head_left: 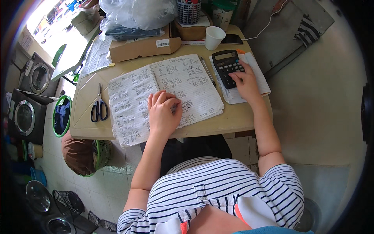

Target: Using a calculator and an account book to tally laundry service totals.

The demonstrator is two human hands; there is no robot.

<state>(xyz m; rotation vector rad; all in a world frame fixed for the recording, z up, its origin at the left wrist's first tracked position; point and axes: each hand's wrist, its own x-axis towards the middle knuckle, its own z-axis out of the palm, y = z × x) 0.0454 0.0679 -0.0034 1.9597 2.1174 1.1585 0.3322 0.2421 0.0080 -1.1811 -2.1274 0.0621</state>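
An open spiral notebook (134,93), its pages full of handwriting and small tables, lies on the table in front of me. My left hand (165,113) rests on its middle, near the spiral, fingers bent and a little apart, with nothing visible in them. To the right, a black calculator (223,72) sits on a second, smaller stack of lined paper (235,95). My right hand (246,80) is over the calculator's right side, its fingertips at the keys, holding nothing. A pen (207,71) lies between the notebook and the calculator.
Scissors (99,107) with dark handles lie left of the notebook. Behind it stand a cardboard box (142,48) under plastic bags, a white cup (214,38) and a grey basket (189,12). A phone (232,39) lies beyond the calculator. Laundry baskets (61,117) and washing machines (24,117) stand left.
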